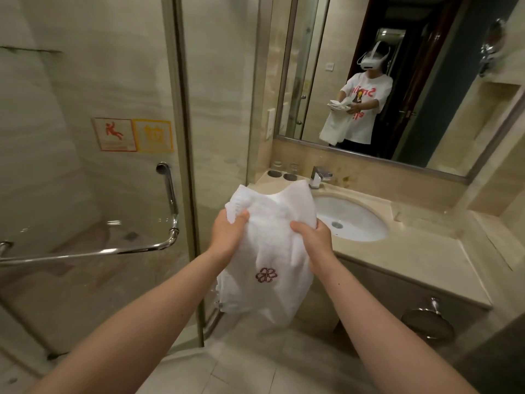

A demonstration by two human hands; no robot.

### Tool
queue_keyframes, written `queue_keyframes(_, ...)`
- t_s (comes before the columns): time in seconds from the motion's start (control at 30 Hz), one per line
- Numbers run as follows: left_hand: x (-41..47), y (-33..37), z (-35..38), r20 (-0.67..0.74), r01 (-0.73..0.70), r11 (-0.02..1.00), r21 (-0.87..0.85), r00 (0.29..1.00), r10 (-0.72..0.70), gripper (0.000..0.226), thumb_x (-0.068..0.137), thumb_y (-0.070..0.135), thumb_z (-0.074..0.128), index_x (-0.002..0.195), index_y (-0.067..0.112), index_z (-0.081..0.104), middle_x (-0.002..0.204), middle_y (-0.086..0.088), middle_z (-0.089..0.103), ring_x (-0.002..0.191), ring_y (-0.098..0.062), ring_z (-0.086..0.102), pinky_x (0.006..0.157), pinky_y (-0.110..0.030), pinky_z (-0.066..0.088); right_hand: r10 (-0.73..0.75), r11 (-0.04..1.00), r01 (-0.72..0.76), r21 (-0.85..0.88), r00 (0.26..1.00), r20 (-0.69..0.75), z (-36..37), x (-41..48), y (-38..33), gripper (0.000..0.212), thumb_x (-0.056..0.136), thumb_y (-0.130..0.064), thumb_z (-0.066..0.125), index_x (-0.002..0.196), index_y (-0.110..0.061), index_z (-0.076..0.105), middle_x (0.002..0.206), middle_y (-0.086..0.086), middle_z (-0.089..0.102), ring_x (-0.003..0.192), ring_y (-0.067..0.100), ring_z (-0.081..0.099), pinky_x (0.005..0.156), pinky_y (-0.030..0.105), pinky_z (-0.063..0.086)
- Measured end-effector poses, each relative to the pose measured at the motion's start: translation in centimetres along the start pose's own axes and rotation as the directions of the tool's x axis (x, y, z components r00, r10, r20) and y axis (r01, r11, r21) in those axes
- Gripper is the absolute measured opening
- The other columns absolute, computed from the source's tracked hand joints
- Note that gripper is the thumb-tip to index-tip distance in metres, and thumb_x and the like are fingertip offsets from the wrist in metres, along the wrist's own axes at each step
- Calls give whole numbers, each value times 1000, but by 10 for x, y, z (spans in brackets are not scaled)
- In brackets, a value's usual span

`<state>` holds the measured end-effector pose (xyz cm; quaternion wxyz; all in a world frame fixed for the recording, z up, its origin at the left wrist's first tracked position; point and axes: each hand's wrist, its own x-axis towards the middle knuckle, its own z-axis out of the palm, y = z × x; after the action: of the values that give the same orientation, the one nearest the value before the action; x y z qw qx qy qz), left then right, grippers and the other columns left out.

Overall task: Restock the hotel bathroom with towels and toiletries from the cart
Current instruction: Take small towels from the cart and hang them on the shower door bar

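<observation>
The towel point(270, 251) was held crumpled in mid-air in front of the sink point(359, 223), the left hand point(228, 233) and right hand point(312, 238) each with fingers clamped on its upper folds; placing it, and probably the toiletries, was judged not yet done.

towel point(270, 251) folds partly hiding fingers point(301, 227), print on 2 stickers point(115, 134) seemingly illegible
</observation>
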<state>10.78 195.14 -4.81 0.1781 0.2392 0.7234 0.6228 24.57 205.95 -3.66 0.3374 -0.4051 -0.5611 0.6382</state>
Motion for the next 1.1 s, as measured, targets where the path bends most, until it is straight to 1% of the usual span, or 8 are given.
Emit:
queue_keyframes(0.17, 101, -14, 40, -9, 10, 1000, -9, 1000, -10, 18, 94, 26, 55, 99, 11, 62, 90, -3, 65, 76, -16, 60, 65, -25, 49, -2, 1000, 2, 8, 1000, -11, 16, 103, 2, 16, 85, -10, 66, 99, -15, 64, 97, 3, 71, 86, 20, 67, 64, 28, 52)
queue_keyframes(0.3, 194, -35, 71, -5, 42, 999, 8, 999, -42, 26, 91, 33, 58, 109, 13, 63, 100, -1, 67, 94, -20, 63, 82, -33, 50, 41, 999, -40, 12, 998, -49, 36, 194, 8, 12, 83, -10, 67, 93, -16, 65, 95, 4, 71, 85, 23, 67, 65, 29, 51)
queue_keyframes(0.53, 315, -61, 110, 47, 82, 993, 86, 995, -86, 22, 93, 26, 56, 106, 11, 65, 97, 1, 68, 94, -19, 64, 77, -28, 45, 139, 990, -138, 21, 989, -58, 63, 319, 26, 19, 82, -10, 67, 100, -16, 66, 97, 5, 72, 89, 25, 68, 69, 31, 53)
queue_keyframes(0.7, 386, -77, 137, 39, 206, 975, 84, 977, -210, 42, 88, 39, 59, 123, 15, 59, 114, -1, 66, 105, -22, 61, 89, -34, 48, 193, 981, -194, -6, 980, -50, 75, 397, 33, 10, 83, -7, 66, 90, -15, 65, 95, 8, 72, 87, 26, 67, 78, 36, 55)
queue_keyframes(0.8, 431, -82, 154, 11, 252, 966, 56, 967, -253, 33, 91, 30, 61, 117, 9, 58, 106, -1, 64, 97, -21, 61, 79, -29, 45, 219, 976, -219, -1, 974, -54, 85, 452, 37, 14, 81, -6, 67, 93, -13, 66, 94, 7, 72, 86, 27, 68, 76, 35, 56)
queue_keyframes(0.9, 475, -88, 166, -8, 286, 956, 60, 958, -286, 9, 92, 21, 61, 98, 15, 58, 90, 4, 63, 84, -15, 60, 66, -24, 46, 252, 967, -252, -31, 968, -20, 96, 502, 38, 13, 82, -5, 66, 91, -14, 64, 91, 5, 71, 82, 24, 66, 70, 32, 55)
queue_keyframes(1.0, 515, -104, 176, -16, 327, 940, 94, 945, -327, 27, 90, 22, 64, 113, 9, 57, 105, -3, 65, 94, -19, 63, 74, -28, 48, 295, 953, -295, -74, 955, -7, 104, 548, 42, 15, 81, -2, 64, 91, -12, 64, 96, 10, 71, 86, 29, 67, 77, 38, 55)
queue_keyframes(1.1, 545, -124, 188, 7, 406, 902, 147, 911, -411, 34, 90, 14, 61, 122, 4, 52, 115, -11, 63, 100, -24, 61, 79, -30, 46, 301, 943, -302, -137, 953, -32, 111, 582, 47, 16, 78, 3, 60, 84, -12, 65, 93, 12, 70, 80, 28, 64, 71, 34, 53)
